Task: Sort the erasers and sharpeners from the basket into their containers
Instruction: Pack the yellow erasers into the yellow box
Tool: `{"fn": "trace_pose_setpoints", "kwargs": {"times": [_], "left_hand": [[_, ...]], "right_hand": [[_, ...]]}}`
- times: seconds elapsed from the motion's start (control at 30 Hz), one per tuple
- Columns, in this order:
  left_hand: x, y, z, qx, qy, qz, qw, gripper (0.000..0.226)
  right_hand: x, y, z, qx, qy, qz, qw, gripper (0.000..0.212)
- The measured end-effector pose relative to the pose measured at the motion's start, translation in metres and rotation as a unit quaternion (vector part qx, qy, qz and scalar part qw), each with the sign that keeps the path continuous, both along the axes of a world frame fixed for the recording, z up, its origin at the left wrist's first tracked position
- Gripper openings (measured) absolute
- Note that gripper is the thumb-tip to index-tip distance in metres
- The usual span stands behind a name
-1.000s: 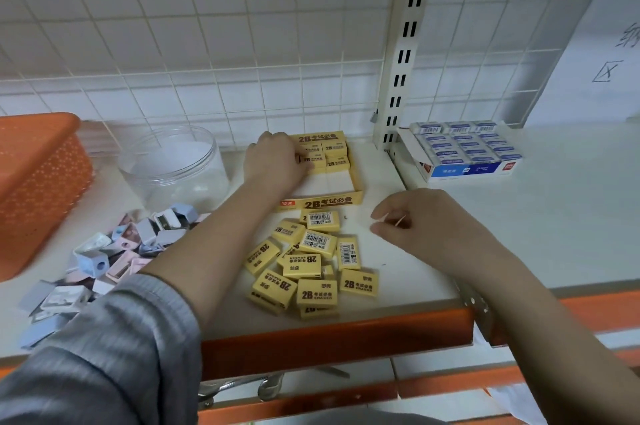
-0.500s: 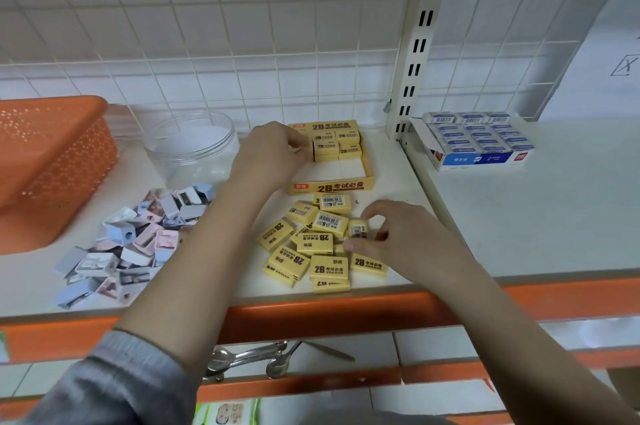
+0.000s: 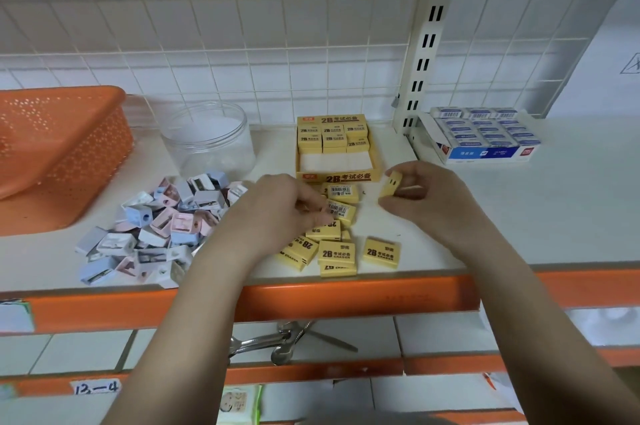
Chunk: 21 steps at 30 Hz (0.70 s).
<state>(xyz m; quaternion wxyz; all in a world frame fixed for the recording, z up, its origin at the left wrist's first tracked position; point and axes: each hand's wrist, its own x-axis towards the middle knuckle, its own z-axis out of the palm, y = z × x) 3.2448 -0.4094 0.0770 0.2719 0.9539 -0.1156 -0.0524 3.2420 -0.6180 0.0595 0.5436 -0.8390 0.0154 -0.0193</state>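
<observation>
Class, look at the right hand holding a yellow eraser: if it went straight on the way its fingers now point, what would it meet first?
The right hand, pinching an eraser, points left and slightly back. Going straight on, it would probably meet the front corner of the yellow eraser box first; depth is unclear, so it could pass just in front.

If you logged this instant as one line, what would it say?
right hand: holds yellow eraser | left hand: picking at loose erasers | yellow box: part filled
</observation>
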Motion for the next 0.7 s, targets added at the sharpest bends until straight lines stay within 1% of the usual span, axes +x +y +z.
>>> {"fn": "trace_pose_setpoints", "kwargs": {"times": [0.07, 0.17, 0.27, 0.37, 0.57, 0.6, 0.7], "left_hand": [[-0.005, -0.001, -0.002, 0.021, 0.025, -0.014, 0.999, 0.036], [-0.007, 0.001, -0.003, 0.038, 0.040, -0.029, 0.998, 0.045], [-0.005, 0.002, -0.002, 0.037, 0.049, -0.028, 0.998, 0.043], [-0.004, 0.002, -0.002, 0.048, 0.059, -0.030, 0.997, 0.039], [0.001, 0.004, -0.002, 0.061, 0.069, -0.045, 0.995, 0.038], [0.002, 0.004, -0.002, 0.070, 0.065, -0.052, 0.994, 0.038], [0.002, 0.005, -0.002, 0.083, 0.046, -0.063, 0.994, 0.038]], "right_hand": [[0.002, -0.003, 0.001, 0.054, -0.018, 0.014, 0.998, 0.030], [0.004, -0.006, 0.002, 0.073, -0.037, 0.024, 0.996, 0.030], [0.005, -0.006, 0.002, 0.062, -0.047, 0.040, 0.996, 0.029], [0.008, -0.006, 0.003, 0.055, -0.050, 0.033, 0.997, 0.028], [0.028, -0.009, 0.009, -0.029, -0.057, 0.011, 0.998, 0.021], [0.033, -0.009, 0.011, -0.026, -0.054, 0.013, 0.998, 0.017], [0.049, -0.006, 0.018, 0.029, -0.020, 0.016, 0.999, 0.004]]}}
